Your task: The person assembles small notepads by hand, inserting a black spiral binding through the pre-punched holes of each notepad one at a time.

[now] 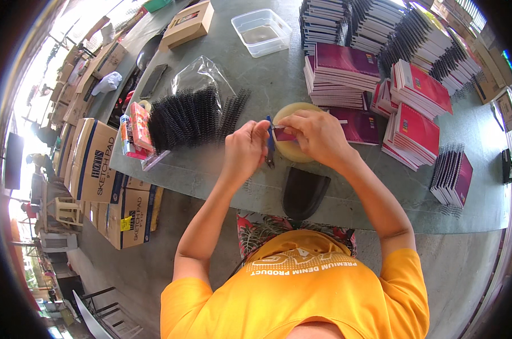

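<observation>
My left hand (245,148) is closed round a blue-handled tool (270,148) that looks like small pliers, its dark end pointing down toward me. My right hand (318,138) is pinched beside the tool's upper end; what small thing its fingertips hold is too small to name. Under my right hand lies a round, yellowish roll (294,108), perhaps clear tape, with maroon showing inside its ring. A bundle of black spiral binding coils (188,118) lies left of my hands. To the right is a maroon notebook (357,125), near stacks of maroon-covered notebooks (346,62).
Piles of spiral-bound notebooks (420,39) fill the far right; a smaller stack (452,179) stands near the right edge. A clear plastic tub (270,40) and a cardboard box (188,24) sit at the back. A black pad (305,193) lies near the front edge. Cartons (94,161) stand left.
</observation>
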`<state>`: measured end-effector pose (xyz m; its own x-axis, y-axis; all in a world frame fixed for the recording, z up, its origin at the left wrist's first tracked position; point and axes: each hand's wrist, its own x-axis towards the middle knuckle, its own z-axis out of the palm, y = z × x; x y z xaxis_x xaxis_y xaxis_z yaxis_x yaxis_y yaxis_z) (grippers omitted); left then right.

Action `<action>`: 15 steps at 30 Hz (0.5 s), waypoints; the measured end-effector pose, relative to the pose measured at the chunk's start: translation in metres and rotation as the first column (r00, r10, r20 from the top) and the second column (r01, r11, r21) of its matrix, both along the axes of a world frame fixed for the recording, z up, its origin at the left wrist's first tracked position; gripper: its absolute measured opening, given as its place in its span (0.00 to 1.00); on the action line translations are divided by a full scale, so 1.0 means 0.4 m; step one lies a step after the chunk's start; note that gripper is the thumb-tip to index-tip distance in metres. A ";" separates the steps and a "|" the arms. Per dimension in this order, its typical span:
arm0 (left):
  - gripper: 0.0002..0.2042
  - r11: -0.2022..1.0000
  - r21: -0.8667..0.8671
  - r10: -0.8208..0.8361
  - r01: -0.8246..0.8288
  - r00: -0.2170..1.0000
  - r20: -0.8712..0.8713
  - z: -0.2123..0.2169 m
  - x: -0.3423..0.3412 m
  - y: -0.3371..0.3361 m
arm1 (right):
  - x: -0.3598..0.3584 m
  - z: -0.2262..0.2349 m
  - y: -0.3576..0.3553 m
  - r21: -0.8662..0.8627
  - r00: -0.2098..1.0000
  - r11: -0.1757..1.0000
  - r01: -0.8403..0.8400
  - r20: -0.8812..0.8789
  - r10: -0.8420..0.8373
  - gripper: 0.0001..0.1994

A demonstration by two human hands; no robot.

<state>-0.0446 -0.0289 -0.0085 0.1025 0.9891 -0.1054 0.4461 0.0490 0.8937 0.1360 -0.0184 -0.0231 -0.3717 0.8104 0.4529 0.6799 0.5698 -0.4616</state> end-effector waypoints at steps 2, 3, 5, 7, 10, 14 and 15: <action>0.15 0.794 0.603 0.002 0.081 0.991 -0.135 -0.035 0.004 0.029 | -0.004 0.003 0.000 0.018 1.000 1.000 -0.013 0.029 0.012 0.07; 0.14 0.557 0.818 0.037 0.143 0.980 -0.196 -0.048 0.002 0.037 | -0.005 0.005 0.000 0.017 0.997 1.000 -0.012 0.070 0.011 0.07; 0.08 0.854 0.453 -0.157 0.256 0.957 -0.244 -0.035 -0.054 0.037 | -0.005 0.006 0.001 -0.001 0.995 1.000 -0.005 0.104 0.005 0.06; 0.05 0.881 0.358 -0.231 0.308 0.942 -0.243 -0.019 -0.062 0.042 | -0.001 0.002 -0.001 -0.033 0.996 0.999 0.008 0.088 -0.005 0.06; 0.05 0.788 0.539 -0.187 0.297 0.950 -0.250 -0.005 -0.052 0.036 | -0.035 -0.026 0.020 0.170 0.996 0.985 0.014 -0.088 0.001 0.07; 0.07 0.737 0.568 -0.154 0.366 0.909 -0.387 -0.007 -0.073 0.048 | -0.032 -0.012 0.015 0.072 0.994 0.997 -0.007 -0.108 0.015 0.09; 0.08 0.666 0.624 -0.114 0.410 0.882 -0.457 -0.010 -0.077 0.051 | -0.031 -0.013 0.014 0.023 0.997 0.999 -0.036 -0.062 0.037 0.10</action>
